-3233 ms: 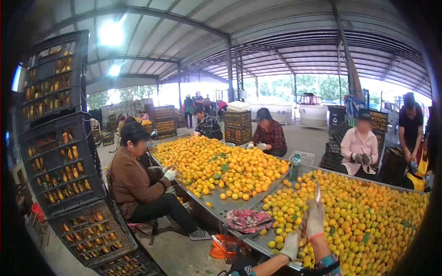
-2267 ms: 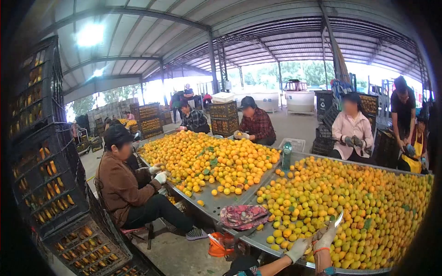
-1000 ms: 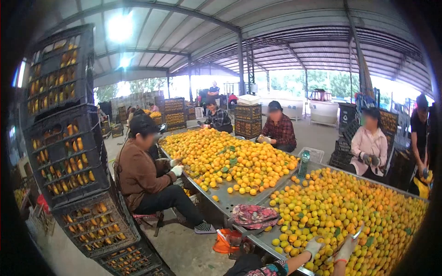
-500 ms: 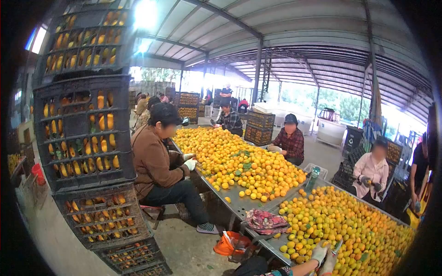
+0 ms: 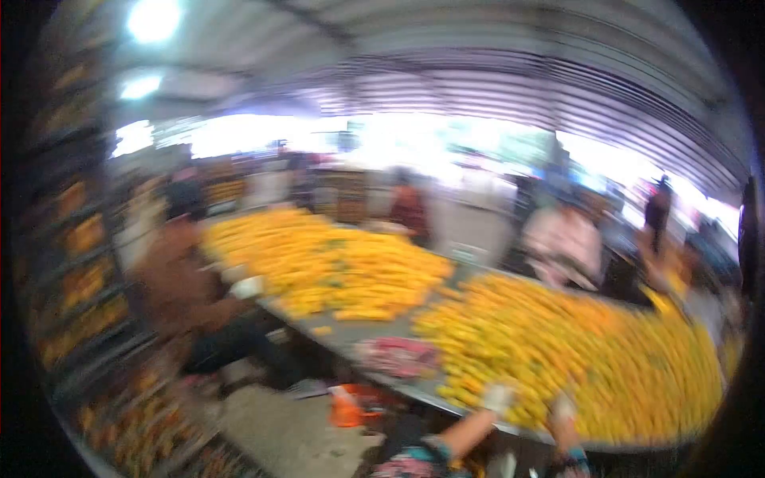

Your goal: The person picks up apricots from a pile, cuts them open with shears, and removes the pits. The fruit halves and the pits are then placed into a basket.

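The view is heavily smeared by motion. My left hand (image 5: 498, 398), in a pale glove, is at the near edge of a big heap of small round yellow-orange fruits (image 5: 558, 358) that look like apricots. To its right, my right hand (image 5: 562, 408), also pale-gloved, reaches to the same edge of the heap. A gap with fruit in it lies between the hands. The blur hides the fingers of both, and I cannot make out anything in them. The heap lies on a metal table (image 5: 319, 328), with a pinkish patterned cloth (image 5: 396, 356) left of my hands.
A second fruit heap (image 5: 327, 263) covers the table's far part. A person in brown (image 5: 179, 279) sits at left; one in pale pink (image 5: 562, 243) sits across. Crates of fruit (image 5: 84, 279) stack at the left edge. An orange bag (image 5: 347, 406) is below the table edge.
The view has swung right, so the table, people and crates sit farther left. My hands, close together before with a shiny blade-like tool, are now apart; that tool no longer shows.
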A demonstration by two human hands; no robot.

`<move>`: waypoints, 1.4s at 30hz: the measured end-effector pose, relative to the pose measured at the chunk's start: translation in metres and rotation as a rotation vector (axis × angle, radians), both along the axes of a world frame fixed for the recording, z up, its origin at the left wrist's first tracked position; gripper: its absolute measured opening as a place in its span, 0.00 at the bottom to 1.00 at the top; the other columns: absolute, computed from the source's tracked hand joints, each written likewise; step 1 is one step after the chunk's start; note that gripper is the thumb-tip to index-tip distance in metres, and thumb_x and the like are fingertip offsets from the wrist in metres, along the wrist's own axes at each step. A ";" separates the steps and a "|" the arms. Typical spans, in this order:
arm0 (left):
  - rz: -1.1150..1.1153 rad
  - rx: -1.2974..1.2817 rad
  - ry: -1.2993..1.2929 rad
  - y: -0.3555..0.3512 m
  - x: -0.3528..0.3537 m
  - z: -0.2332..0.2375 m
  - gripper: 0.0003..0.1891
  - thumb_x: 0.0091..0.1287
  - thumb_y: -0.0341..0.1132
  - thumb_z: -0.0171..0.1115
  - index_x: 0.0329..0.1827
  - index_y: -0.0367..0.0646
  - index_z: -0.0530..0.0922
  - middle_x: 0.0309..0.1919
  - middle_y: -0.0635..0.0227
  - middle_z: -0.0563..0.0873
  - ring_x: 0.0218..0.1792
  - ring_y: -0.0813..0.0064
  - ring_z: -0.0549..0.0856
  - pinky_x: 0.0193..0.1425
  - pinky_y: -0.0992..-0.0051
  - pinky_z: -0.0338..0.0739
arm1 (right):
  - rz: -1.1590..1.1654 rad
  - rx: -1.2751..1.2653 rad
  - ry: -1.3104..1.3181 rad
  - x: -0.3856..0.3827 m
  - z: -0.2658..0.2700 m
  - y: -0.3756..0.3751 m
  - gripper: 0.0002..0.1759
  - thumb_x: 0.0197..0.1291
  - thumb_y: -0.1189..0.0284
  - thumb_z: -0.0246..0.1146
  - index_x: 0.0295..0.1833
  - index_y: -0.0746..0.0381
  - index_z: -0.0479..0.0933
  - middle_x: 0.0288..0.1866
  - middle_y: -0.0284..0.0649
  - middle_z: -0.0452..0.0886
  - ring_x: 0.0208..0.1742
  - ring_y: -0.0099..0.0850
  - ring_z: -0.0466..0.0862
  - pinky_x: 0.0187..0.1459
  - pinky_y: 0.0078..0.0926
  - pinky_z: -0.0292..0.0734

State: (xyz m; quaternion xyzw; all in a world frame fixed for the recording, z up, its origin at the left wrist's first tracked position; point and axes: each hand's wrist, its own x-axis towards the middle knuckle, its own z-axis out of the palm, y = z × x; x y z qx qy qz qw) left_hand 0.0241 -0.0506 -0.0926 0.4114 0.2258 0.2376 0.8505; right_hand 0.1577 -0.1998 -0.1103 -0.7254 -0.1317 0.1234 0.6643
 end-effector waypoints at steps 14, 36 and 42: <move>-0.961 0.705 0.376 -0.061 -0.053 -0.062 0.10 0.60 0.40 0.60 0.31 0.43 0.80 0.19 0.73 0.78 0.18 0.78 0.73 0.24 0.72 0.70 | -1.096 0.217 0.171 -0.106 -0.008 -0.396 0.11 0.61 0.66 0.57 0.45 0.60 0.74 0.21 0.37 0.74 0.14 0.27 0.72 0.13 0.29 0.65; -0.972 0.839 0.437 -0.074 -0.060 -0.097 0.09 0.62 0.40 0.59 0.32 0.43 0.80 0.19 0.73 0.77 0.19 0.78 0.73 0.22 0.72 0.70 | -0.668 0.217 0.235 -0.078 0.053 -0.324 0.13 0.63 0.66 0.58 0.47 0.61 0.68 0.24 0.33 0.71 0.16 0.21 0.66 0.15 0.23 0.63; -1.003 0.947 0.598 0.004 -0.066 -0.226 0.23 0.60 0.48 0.62 0.47 0.36 0.75 0.37 0.59 0.78 0.36 0.65 0.77 0.40 0.69 0.72 | -0.157 -0.079 0.306 -0.066 0.083 -0.218 0.15 0.66 0.62 0.54 0.49 0.62 0.66 0.23 0.32 0.70 0.16 0.20 0.64 0.17 0.24 0.63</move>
